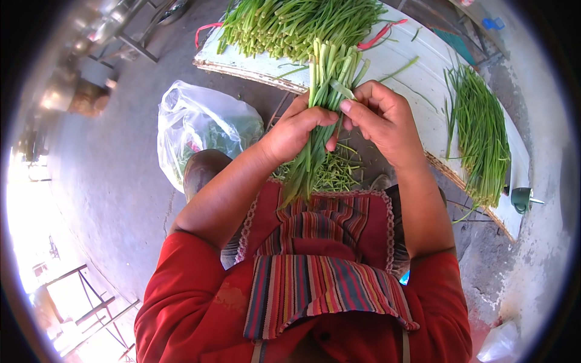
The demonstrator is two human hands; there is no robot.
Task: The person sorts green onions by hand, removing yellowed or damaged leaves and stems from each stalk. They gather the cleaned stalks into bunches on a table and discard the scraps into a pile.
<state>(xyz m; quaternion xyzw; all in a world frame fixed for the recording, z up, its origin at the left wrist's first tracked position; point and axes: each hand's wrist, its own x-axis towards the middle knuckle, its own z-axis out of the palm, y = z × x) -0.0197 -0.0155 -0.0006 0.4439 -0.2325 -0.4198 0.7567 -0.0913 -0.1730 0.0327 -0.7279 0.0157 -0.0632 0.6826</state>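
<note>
A bunch of long greens [313, 154] hangs upright over my lap, pale cut stalk ends up and darker leaves trailing down. My left hand [296, 128] is closed round its middle. At the bunch's right side, my right hand [381, 115] has its thumb and fingers pinched on a flat pale-green leaf [342, 89] that lies across the stalks. The fingertips behind the bunch are partly hidden. Just beyond my hands, a big heap of the same kind of greens [284, 27] rests on the white board [396, 57], stalk ends toward me.
Another pile of thin greens [481, 136] lies on the board's right side, near a dark green object [521, 199] at its edge. A clear plastic bag [206, 124] with green matter stands on the floor to the left. Trimmed green scraps [336, 169] lie below my hands.
</note>
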